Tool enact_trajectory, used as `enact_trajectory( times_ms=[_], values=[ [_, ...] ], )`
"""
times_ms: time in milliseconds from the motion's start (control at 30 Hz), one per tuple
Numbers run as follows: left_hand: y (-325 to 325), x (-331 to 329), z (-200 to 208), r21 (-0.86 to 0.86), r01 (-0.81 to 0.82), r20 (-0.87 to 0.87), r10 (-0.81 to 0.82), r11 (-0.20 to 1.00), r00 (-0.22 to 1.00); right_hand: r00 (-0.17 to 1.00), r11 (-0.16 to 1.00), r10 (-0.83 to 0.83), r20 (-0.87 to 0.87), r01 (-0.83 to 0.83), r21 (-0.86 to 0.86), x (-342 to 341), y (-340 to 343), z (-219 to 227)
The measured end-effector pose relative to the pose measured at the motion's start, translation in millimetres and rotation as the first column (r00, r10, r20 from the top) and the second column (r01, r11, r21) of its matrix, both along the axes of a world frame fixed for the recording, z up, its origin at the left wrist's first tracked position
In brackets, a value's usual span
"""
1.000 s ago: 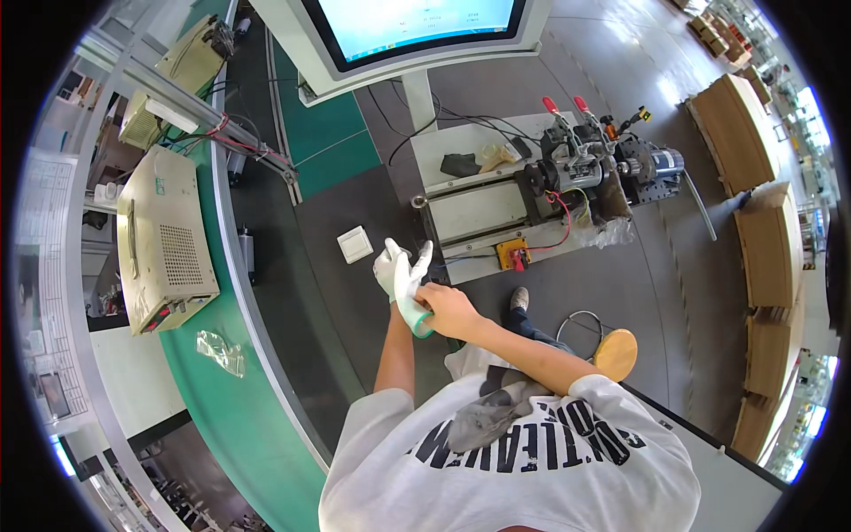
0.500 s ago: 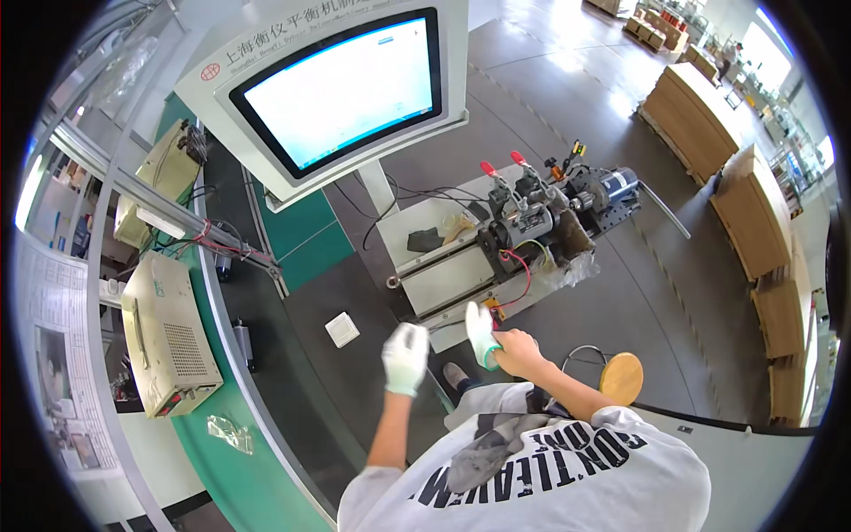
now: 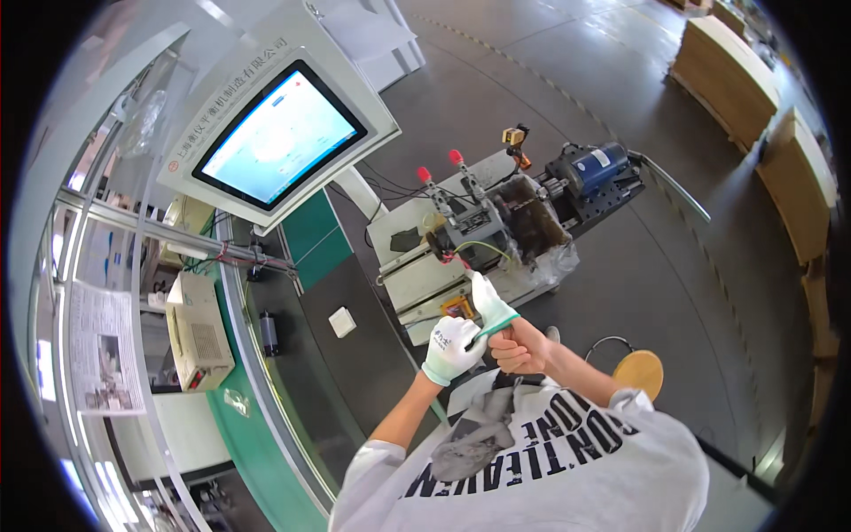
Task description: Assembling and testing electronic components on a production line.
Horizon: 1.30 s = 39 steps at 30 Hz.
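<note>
Head view: gloved left hand (image 3: pixel 454 349) and bare right hand (image 3: pixel 521 348), apart earlier, now meet, both pinching another white glove (image 3: pixel 489 301).

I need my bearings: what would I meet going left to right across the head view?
Paper sheet, beige box, black cylinder, white square, left hand, right hand, stool, cardboard.

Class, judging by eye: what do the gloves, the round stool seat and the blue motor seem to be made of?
White gloves: probably knitted fabric, matt, since they follow the fingers softly; any coating is unclear. Round stool seat: likely wood, given its yellow-tan colour; varnish uncertain. Blue motor: apparently painted metal, its rounded casing showing a slight sheen.
</note>
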<state>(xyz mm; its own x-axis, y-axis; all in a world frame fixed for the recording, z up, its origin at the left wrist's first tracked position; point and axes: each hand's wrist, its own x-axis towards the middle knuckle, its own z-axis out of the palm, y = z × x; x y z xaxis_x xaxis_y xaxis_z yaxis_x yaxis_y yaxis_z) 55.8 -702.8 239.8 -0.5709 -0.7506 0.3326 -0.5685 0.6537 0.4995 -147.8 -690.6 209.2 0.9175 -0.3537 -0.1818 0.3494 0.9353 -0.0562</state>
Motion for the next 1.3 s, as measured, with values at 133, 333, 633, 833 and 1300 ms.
enact_trajectory(
  times_ms=[133,333,633,833,1300],
  values=[
    [-10.7,-62.9,20.1,-0.050,0.085,0.034,-0.083,0.995,0.996,0.927,0.903,-0.372,-0.044,0.372,0.216,-57.7,-3.4,-4.8],
    [-17.0,-111.6,40.0,-0.082,0.200,0.118,-0.190,0.976,0.975,0.593,0.694,-0.679,-0.432,0.711,-0.114,-74.4,-27.1,23.6],
    [-50.9,-73.4,73.1,-0.263,0.247,0.246,-0.183,0.933,0.952,0.029,-0.070,-0.997,0.065,-0.590,-0.804,-23.9,-79.9,81.4],
    [-48.5,-67.6,72.4,-0.247,0.068,-0.119,-0.100,0.967,0.988,0.254,0.410,-0.897,-0.361,0.172,-0.896,-4.0,-85.4,140.3],
    [-120.6,-71.0,67.2,-0.293,0.256,-0.028,-0.276,0.921,0.961,-0.504,0.511,-0.860,0.081,-0.852,0.116,-16.5,-166.3,112.1]
  ],
)
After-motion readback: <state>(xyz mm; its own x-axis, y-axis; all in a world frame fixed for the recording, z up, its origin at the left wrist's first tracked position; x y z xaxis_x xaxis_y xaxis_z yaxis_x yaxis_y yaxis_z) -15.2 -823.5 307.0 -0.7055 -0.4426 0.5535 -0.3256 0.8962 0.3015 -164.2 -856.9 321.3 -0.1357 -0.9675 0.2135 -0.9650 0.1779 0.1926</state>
